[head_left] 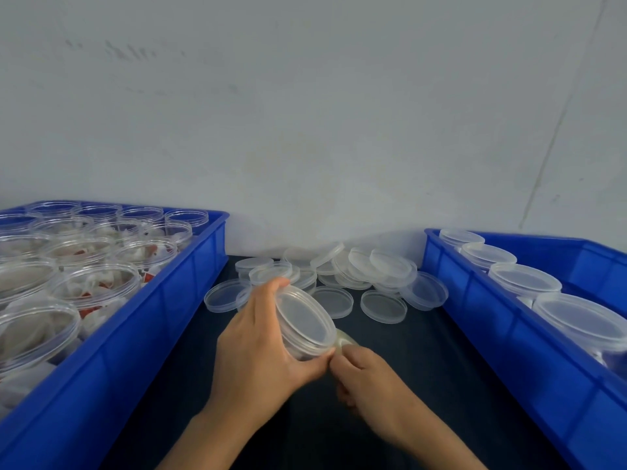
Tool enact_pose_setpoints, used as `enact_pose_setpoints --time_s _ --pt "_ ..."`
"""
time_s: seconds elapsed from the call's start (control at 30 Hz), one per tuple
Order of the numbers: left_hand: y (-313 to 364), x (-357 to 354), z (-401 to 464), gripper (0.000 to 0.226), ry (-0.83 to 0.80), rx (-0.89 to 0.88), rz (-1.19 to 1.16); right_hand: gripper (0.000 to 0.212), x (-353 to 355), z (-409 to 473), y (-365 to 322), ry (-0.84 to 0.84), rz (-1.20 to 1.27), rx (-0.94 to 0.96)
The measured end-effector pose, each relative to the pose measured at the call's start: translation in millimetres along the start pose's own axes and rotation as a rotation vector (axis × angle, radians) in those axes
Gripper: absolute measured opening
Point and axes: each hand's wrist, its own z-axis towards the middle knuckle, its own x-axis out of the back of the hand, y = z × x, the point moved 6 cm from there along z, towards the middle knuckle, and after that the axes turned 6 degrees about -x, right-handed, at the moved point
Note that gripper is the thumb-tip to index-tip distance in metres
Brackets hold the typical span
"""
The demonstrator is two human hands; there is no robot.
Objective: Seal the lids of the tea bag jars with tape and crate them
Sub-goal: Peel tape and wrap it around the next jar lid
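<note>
Head view: one wide-angle look down at a dark counter (390, 385) between two blue crates
Left hand (258, 354): grip wrapped round a lidded clear jar (302, 325), thumb low by the lid's rim, fingers over the far side
Jar: held above the counter, tipped on its side, lid face turned up and to the right; its long axis runs from the left palm out toward the lid
Right hand (364, 378): grip narrow, fingertips pinched on a pale end of tape (344, 339) just under the lid's rim, touching the left thumb
Key relation: the tape meets the jar at its lower right edge, so the right hand is the nearer one to the seam; judged, the jar must turn in the left hand for the tape to run round the rim
Left crate (190, 283): open jars of tea bags (95, 286), no lids on
Right crate (509, 327): lidded jars (524, 278) in a row
Loose lids (383, 305): heaped on the counter by the wall
</note>
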Motion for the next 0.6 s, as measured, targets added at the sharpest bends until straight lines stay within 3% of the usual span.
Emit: enact_pose_setpoints --time_s 0.27,0.6 --pt "-4.9 6.3 0.5 0.099 -0.007 -0.011 0.093 0.032 -0.1 -3.2 -7.4 0.17 -0.23 0.076" --pt "-1.7 8.1 -0.6 0.093 0.004 0.056 0.029 0.031 3.2 1.5 -4.0 0.219 -0.224 0.098"
